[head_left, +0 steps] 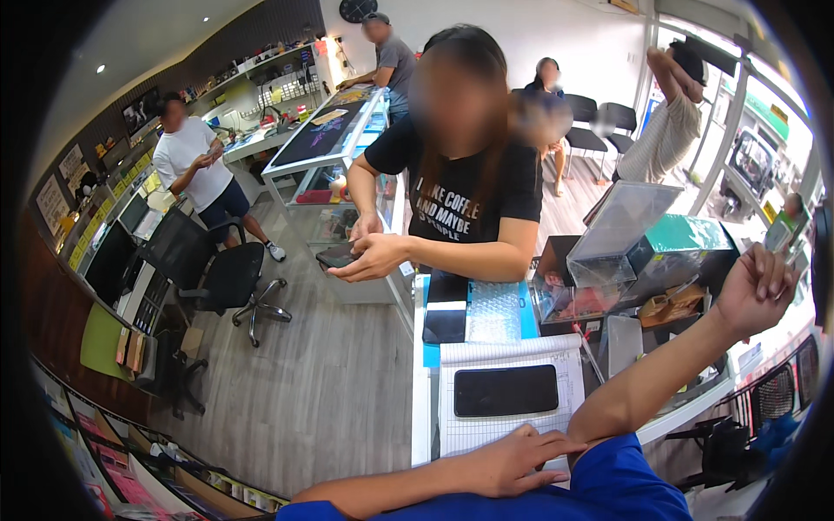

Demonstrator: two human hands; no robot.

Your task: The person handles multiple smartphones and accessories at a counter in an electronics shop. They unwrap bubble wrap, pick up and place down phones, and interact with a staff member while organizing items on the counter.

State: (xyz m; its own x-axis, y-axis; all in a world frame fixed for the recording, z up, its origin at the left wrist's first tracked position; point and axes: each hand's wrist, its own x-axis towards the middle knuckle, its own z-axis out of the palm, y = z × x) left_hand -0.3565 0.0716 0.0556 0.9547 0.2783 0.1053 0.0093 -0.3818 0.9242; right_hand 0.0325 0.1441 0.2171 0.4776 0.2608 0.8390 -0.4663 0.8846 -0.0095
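Note:
My left hand (521, 462) lies across the near edge of the counter, its fingers stretched out and touching my right arm near the elbow. Raised at the right, my right hand (757, 293) has its fingers curled in loosely, and I see nothing in it. A black smartphone (506, 391) rests screen up on an open ruled notebook (512, 441), just beyond my left hand. Across the counter, a person in a black T-shirt (469, 187) holds a dark phone (336, 257) in both hands.
Beyond the notebook are a dark phone-like slab (445, 322) and bubble wrap (495, 313). A clear-lidded box (621, 230) and a pen (587, 352) sit to the right. Left stands a black office chair (221, 273); other people are farther back around a glass display case (326, 130).

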